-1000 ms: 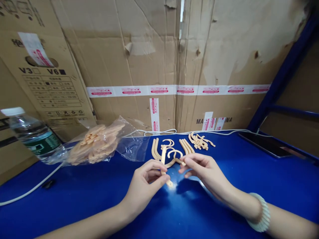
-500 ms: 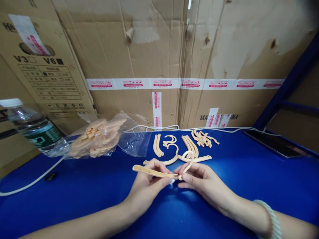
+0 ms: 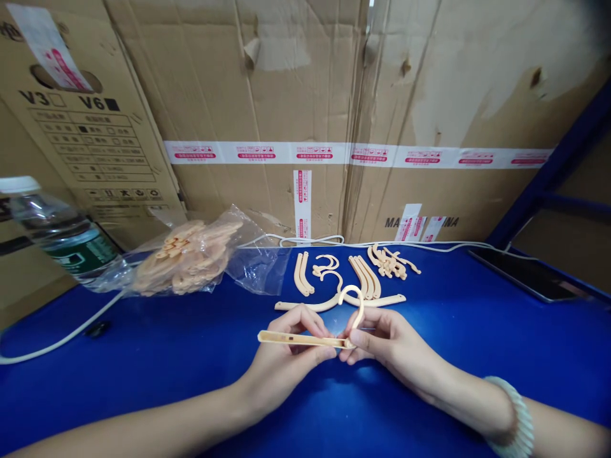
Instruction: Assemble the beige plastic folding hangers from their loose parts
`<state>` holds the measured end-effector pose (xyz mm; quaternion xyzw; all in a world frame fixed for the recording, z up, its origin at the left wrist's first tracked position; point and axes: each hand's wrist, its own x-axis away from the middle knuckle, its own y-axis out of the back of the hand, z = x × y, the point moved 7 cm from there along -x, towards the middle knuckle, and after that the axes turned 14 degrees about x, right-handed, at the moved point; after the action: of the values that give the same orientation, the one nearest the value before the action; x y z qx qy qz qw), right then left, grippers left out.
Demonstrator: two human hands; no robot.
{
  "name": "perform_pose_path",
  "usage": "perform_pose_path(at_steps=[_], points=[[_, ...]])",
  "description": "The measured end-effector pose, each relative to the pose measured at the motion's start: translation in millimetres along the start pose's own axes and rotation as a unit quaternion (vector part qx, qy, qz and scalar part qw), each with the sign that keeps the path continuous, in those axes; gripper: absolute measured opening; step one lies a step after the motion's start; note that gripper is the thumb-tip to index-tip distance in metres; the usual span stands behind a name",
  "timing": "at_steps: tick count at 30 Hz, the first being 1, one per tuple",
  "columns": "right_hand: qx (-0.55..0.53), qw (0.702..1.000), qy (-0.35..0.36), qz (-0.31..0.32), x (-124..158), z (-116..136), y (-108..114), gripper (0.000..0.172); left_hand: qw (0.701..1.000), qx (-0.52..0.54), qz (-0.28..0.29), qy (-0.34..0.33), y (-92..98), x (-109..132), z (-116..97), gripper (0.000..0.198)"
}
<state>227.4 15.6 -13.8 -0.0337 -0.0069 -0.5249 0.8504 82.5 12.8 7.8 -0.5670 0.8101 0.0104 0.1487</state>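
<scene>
My left hand (image 3: 291,353) pinches a straight peach plastic hanger arm (image 3: 286,338) that points left above the blue table (image 3: 167,356). My right hand (image 3: 382,340) pinches a curved peach hook piece (image 3: 357,304) whose foot meets the arm's right end between my fingertips. Just behind my hands lies an assembled small hanger (image 3: 377,300) flat on the table. Farther back lie loose peach parts: curved arms (image 3: 300,280), hooks (image 3: 327,266), more arms (image 3: 365,277) and a pile of small pieces (image 3: 389,264).
A clear plastic bag of peach parts (image 3: 191,261) lies at the left, beside a water bottle (image 3: 57,238). A white cable (image 3: 57,340) runs along the table's back. A dark tablet (image 3: 525,273) lies at the right. Cardboard boxes (image 3: 305,114) wall off the back.
The arm piece went from upright in my left hand to lying level, pointing left. My right hand picked up a hook piece and brought it to the arm's right end.
</scene>
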Motion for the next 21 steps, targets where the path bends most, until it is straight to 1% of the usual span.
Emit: perform_pose_path(at_steps=[6,11,13,15,17,21], points=[[0.074,0.997,0.030,-0.013,0.8,5.3,-0.7,0.036,1.000,-0.006,-0.001,0.021,-0.9,2.5,3.9,0.019],[0.134,0.989,0.052,-0.036,4.2,9.2,-0.8,0.036,0.999,-0.013,-0.015,0.044,0.4,3.4,9.7,0.024],[0.144,0.987,0.062,-0.044,5.3,10.7,-1.2,0.035,0.999,-0.031,-0.018,0.041,0.2,3.3,9.5,0.026],[0.136,0.988,0.068,-0.038,5.5,10.8,-3.0,0.034,0.998,-0.035,-0.026,0.039,0.2,2.4,8.4,0.026],[0.130,0.987,0.084,-0.037,5.4,12.3,-4.0,0.032,0.998,-0.007,-0.041,0.044,0.9,0.6,7.6,0.027],[0.171,0.972,0.137,-0.081,6.3,19.9,-0.5,0.027,0.991,0.081,-0.072,0.076,2.8,-2.9,10.1,0.030]])
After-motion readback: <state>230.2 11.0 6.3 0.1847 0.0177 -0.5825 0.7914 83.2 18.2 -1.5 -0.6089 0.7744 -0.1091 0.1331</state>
